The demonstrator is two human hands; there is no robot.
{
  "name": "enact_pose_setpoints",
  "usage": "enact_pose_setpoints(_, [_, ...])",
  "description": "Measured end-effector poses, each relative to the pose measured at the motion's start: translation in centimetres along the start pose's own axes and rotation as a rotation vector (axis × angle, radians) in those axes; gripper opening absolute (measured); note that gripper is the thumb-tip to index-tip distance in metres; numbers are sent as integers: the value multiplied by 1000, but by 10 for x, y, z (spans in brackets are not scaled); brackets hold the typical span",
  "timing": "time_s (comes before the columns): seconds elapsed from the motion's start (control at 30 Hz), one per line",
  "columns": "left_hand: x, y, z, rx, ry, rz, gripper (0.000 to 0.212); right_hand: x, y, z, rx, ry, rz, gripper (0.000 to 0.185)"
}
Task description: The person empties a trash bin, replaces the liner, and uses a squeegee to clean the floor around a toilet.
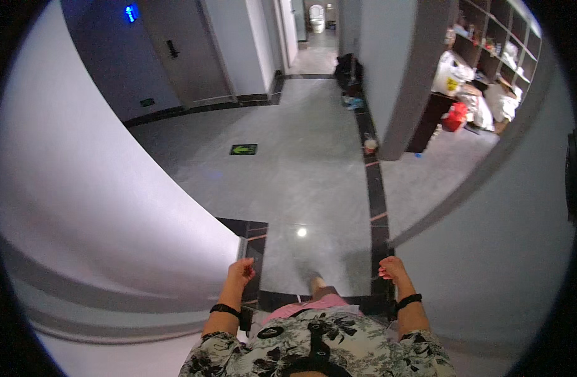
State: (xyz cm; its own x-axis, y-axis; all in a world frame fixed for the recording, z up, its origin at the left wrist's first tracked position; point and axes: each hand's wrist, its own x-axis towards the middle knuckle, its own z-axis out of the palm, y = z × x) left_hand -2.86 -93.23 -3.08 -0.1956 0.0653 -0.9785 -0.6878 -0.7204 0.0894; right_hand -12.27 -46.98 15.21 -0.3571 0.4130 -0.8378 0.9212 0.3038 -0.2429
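My left hand (242, 271) is raised with curled fingers near the end of the white wall (175, 221), and I see nothing in it. On the other side, my right hand (391, 268) is likewise curled in front of the grey wall (486, 245), with nothing visible in its grip. Both forearms wear black bands. Between and below the hands are my patterned top and pink lower garment, with one foot on the grey tiled floor (312, 188). A green floor sign with an arrow (243, 150) lies farther ahead.
A doorway on the right shows shelves (500, 35), a white plastic bag (446, 75) and a red bag (454, 118). A cup (370, 145) and a black bag (349, 70) stand along the corridor's right edge. A closed door (187, 52) is at left; a toilet (317, 21) shows at the far end.
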Motion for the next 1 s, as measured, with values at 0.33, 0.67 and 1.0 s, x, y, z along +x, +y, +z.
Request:
enact_pose_setpoints(0.33, [-105,-38,-29,255,-98,360,19,-13,-94,-44,-191,-149,-184,12])
enact_pose_setpoints(0.67, [41,21,189,-140,15,49,24,-21,-122,-120,-395,-97,-335,40])
enact_pose_setpoints(1.0, [82,89,284,-26,-106,66,14,12,-204,-121,-339,-183,-416,39])
